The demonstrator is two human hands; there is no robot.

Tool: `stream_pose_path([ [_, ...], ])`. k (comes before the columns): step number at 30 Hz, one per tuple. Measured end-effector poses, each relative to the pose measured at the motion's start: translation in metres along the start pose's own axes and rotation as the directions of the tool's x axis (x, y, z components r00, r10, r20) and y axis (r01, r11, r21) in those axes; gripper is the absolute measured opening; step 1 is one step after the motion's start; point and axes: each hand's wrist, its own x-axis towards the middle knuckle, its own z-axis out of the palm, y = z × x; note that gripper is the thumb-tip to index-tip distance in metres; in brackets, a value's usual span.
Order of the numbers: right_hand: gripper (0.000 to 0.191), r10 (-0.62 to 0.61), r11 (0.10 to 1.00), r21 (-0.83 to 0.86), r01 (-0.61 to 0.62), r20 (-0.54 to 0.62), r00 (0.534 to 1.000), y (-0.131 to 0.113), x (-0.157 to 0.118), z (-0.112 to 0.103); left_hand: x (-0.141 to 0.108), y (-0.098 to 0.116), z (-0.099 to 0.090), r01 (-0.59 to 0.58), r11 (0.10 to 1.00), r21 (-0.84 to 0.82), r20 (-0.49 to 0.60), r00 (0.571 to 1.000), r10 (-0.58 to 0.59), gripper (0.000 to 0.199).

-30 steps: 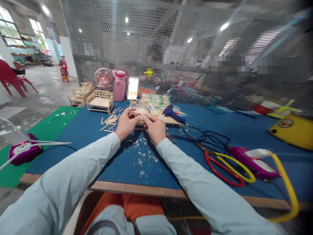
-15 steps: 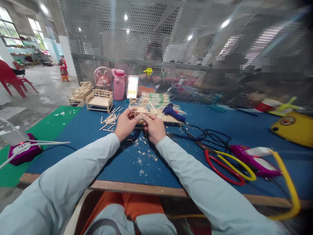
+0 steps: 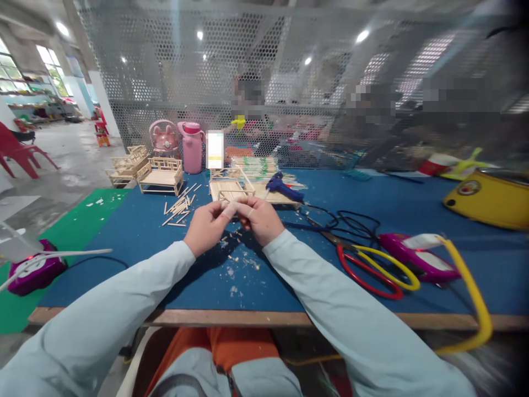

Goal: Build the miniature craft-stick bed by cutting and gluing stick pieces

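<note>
The only view, head, looks forward and down from the wearer's head, close above the blue-topped counter with wooden edge (image 3: 264,286), facing the grey perforated metal screen (image 3: 165,71) beyond it.

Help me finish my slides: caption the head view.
Left hand and right hand meet before a small wooden frame on a blue tabletop.

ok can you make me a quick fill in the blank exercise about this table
The hot glue gun is ____. Loose sticks lie to the ____ of both hands' meeting fingertips. One loop of the scissors' handles is red and the other is ____. The jug just left of the bright screen is mostly ____.

Missing words: blue; left; yellow; pink.
</note>
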Motion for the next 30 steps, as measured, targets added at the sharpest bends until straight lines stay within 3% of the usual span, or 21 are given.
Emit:
stream_pose_path([
  [5,0.022,0.027,1.0,0.009,-0.028,0.116,0.993,0.003,0.003,-0.002,0.002,-0.004,0.002,0.031,0.994,-0.104,0.013,0.999,-0.029,0.031],
  [11,0.027,0.022,0.991,0.12,-0.051,0.231,0.973,0.008,0.0,0.0,0.005,-0.006,0.003,0.208,0.908,-0.364,0.059,0.978,-0.201,0.038],
  [13,0.032,-0.007,0.999,0.049,-0.004,0.222,0.975,0.004,0.003,-0.005,0.007,-0.007,0.002,0.153,0.918,-0.365,-0.027,0.984,-0.175,0.036],
  [15,0.036,-0.131,0.986,-0.097,0.136,0.055,0.99,-0.004,0.011,-0.022,0.012,-0.009,-0.002,0.098,0.922,-0.374,-0.179,0.968,-0.175,0.032],
  [16,0.037,-0.245,0.954,-0.203,0.222,-0.093,0.965,-0.008,0.016,-0.035,0.015,-0.011,-0.005,0.086,0.917,-0.39,-0.257,0.946,-0.198,0.029],
  [17,0.038,-0.363,0.901,-0.345,0.263,-0.268,0.893,-0.012,0.022,-0.05,0.018,-0.013,-0.008,0.094,0.903,-0.419,-0.32,0.916,-0.244,0.025],
  [18,0.039,-0.465,0.838,-0.491,0.238,-0.414,0.783,-0.015,0.028,-0.067,0.022,-0.015,-0.011,0.112,0.891,-0.441,-0.358,0.888,-0.289,0.02],
  [19,0.038,-0.531,0.766,-0.627,0.144,-0.488,0.693,-0.017,0.034,-0.085,0.025,-0.018,-0.015,0.135,0.88,-0.455,-0.373,0.869,-0.326,0.017],
  [20,0.034,-0.56,0.661,-0.75,0.014,-0.48,0.676,-0.017,0.039,-0.101,0.028,-0.021,-0.017,0.16,0.871,-0.465,-0.37,0.858,-0.355,0.014],
  [21,0.034,-0.536,0.53,-0.838,-0.125,-0.446,0.717,-0.015,0.043,-0.115,0.031,-0.023,-0.019,0.185,0.862,-0.472,-0.362,0.851,-0.381,0.013],
  [22,0.04,-0.465,0.391,-0.893,-0.223,-0.401,0.789,-0.012,0.046,-0.126,0.032,-0.026,-0.02,0.208,0.854,-0.476,-0.347,0.848,-0.4,0.012],
  [24,0.05,-0.284,0.179,-0.929,-0.325,-0.365,0.887,-0.005,0.051,-0.137,0.033,-0.029,-0.021,0.241,0.846,-0.476,-0.319,0.849,-0.422,0.011],
  [25,0.052,-0.208,0.116,-0.937,-0.33,-0.348,0.914,-0.001,0.053,-0.138,0.032,-0.03,-0.02,0.249,0.846,-0.471,-0.309,0.852,-0.422,0.011],
  [27,0.05,-0.122,0.068,-0.948,-0.311,-0.317,0.941,0.004,0.056,-0.134,0.031,-0.03,-0.018,0.253,0.856,-0.451,-0.283,0.869,-0.406,0.012],
  [30,0.047,-0.096,0.047,-0.953,-0.301,-0.304,0.948,0.004,0.059,-0.127,0.028,-0.029,-0.015,0.261,0.865,-0.428,-0.24,0.89,-0.387,0.014],
])
